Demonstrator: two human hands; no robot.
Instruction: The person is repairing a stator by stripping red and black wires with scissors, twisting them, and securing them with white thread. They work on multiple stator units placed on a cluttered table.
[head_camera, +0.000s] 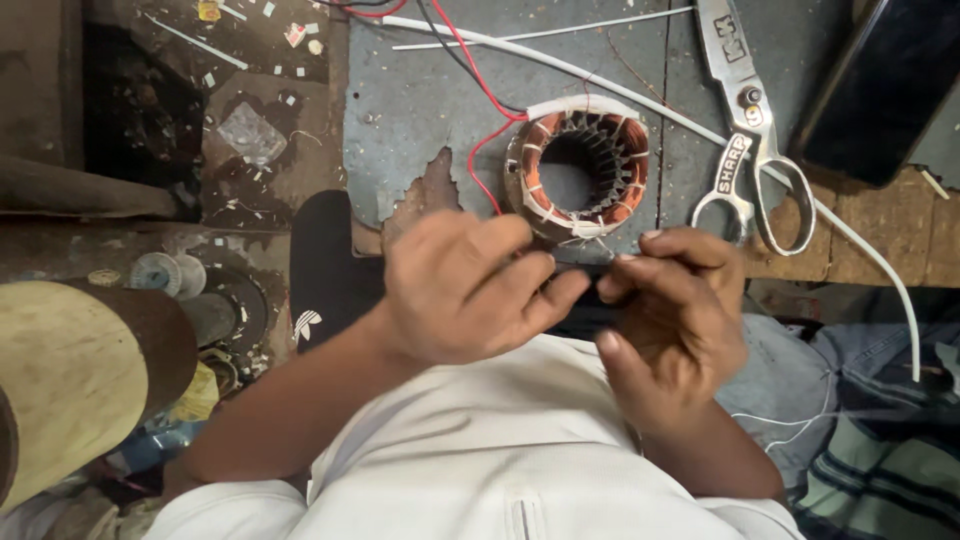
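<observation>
Both hands meet just in front of the motor winding (578, 170), fingers pinched toward each other on something thin, maybe a thread or wire, too small to tell. The left hand (465, 290) is curled nearly closed, the right hand (675, 310) too. The winding sits on the grey desk (420, 110), copper coils already in the slots and partly tied with white lacing, red wires (478, 85) trailing off. Scissors (748, 140) and a white tube (860, 245) lie to the right, a phone (880, 90) beyond.

Both hands (470, 285) (670, 310) pinch fingertips together below a copper-wound stator (578, 165) beside scissors (750, 130).
</observation>
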